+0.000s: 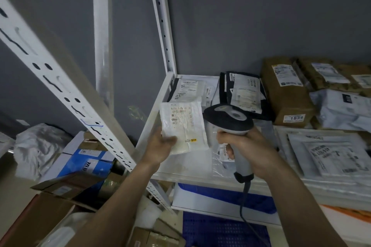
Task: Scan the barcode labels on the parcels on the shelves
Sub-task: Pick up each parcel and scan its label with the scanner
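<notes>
My left hand (161,145) grips a small white parcel (185,126) by its lower left corner and holds it tilted above the white shelf (158,104), label facing me. My right hand (244,150) is wrapped around the handle of a corded barcode scanner (228,119), whose black head sits just right of the parcel. More parcels lie on the shelf behind: a white one (188,88), a black bag (244,92) with a white label, and a brown box (286,92) marked 1834.
Flat grey and white mailers (329,152) are stacked at the right of the shelf. White slotted uprights (60,84) stand left. Cardboard boxes and a blue box (88,163) crowd the floor at left. A blue crate (222,228) sits under the shelf.
</notes>
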